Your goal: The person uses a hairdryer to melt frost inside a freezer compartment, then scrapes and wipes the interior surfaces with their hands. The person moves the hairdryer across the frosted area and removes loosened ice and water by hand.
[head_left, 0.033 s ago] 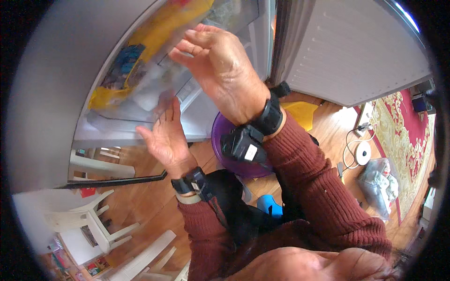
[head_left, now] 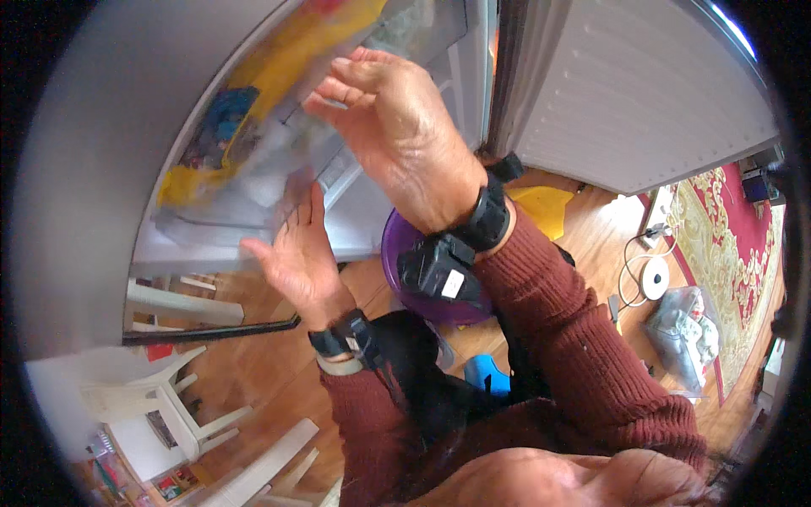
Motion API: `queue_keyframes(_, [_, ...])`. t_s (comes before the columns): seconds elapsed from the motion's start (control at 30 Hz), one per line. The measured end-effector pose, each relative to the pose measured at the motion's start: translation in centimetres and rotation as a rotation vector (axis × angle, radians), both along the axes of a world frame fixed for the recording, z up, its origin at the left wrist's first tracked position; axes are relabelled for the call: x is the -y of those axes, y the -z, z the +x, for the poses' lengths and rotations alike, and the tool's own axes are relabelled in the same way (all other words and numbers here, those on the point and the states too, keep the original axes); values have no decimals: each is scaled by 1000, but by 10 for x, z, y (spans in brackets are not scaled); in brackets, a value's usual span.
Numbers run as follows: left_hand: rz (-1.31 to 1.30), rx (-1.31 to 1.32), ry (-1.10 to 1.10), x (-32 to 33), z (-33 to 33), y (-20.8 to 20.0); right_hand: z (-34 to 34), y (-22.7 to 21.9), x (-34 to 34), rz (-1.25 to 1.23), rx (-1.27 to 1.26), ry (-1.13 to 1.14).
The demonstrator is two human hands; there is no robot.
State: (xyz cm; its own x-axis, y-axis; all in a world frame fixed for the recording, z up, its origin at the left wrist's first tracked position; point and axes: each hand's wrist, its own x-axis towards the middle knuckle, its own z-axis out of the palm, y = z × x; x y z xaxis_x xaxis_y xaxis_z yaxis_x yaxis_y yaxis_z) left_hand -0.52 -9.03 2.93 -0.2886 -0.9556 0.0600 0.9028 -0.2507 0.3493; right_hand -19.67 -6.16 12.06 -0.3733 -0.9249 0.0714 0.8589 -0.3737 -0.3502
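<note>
A clear plastic drawer (head_left: 279,139), blurred, tilts at the front of a grey freezer compartment. Yellow bags (head_left: 283,72) and a blue packet (head_left: 232,110) show through it. My right hand (head_left: 405,139) is at the drawer's right side, palm toward me, with its fingers bent over the plastic; the fingertips are partly hidden. Lower down, my left hand (head_left: 300,258) lies palm up at the drawer's bottom edge. Its thumb is spread and its fingers are stretched out, the tips blurred against the plastic.
A white ribbed door panel (head_left: 625,101) stands at the upper right. Below my right wrist is a purple tub (head_left: 397,253). A yellow object (head_left: 541,209), a white cord reel (head_left: 654,278) and a plastic bag (head_left: 680,334) lie on the wooden floor. White chairs (head_left: 182,406) stand lower left.
My left hand and the lower end of the drawer have shifted slightly down. The right hand keeps nearly the same place and pose.
</note>
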Motion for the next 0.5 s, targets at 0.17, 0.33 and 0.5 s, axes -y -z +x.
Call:
queue_keyframes(0.17, [-82,127,2,14,1,-4,4,-3,15,7,-8,42])
queue_keyframes(0.33, [-62,209,-48,-7,-2,1,8,-1,-2,57,28,58])
queue_keyframes(0.5, [-74,266,-52,5,-3,-4,5,-5,11,87,-42,56])
